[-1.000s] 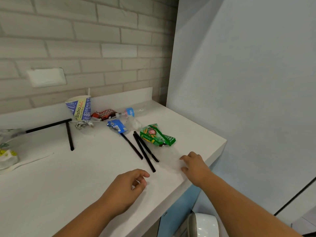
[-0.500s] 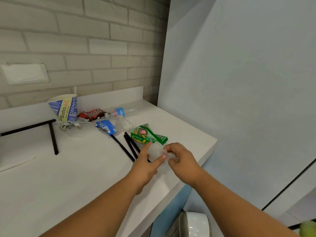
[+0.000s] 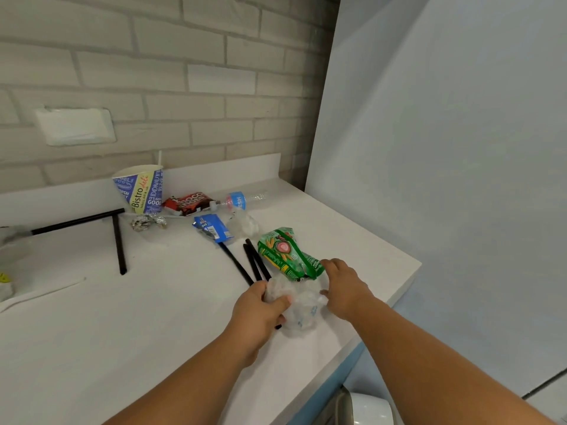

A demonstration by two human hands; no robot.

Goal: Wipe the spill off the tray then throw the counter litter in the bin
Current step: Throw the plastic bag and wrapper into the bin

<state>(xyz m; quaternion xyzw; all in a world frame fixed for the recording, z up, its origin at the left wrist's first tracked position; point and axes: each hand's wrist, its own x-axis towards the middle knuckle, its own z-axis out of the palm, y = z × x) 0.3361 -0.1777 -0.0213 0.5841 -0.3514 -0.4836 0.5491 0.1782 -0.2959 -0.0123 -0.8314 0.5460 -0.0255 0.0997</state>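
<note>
Left hand (image 3: 260, 308) gripping crumpled clear plastic (image 3: 302, 308) by near-right edge of counter (image 3: 122, 348) — thumb curled over it. Right hand (image 3: 345, 289) touching plastic's right side, fingertips (image 3: 330, 263) reaching green wrapper (image 3: 285, 256) just beyond; pinching or not, cannot tell. Wrapper lying far-left to near-right — right hand nearer. Black straws (image 3: 256, 262) lying just left.

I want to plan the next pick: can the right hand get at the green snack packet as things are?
Probably yes. The right hand is at the near end of the green snack packet, with nothing between them, and the packet's top is uncovered. The left hand holds the clear plastic beside it.
</note>
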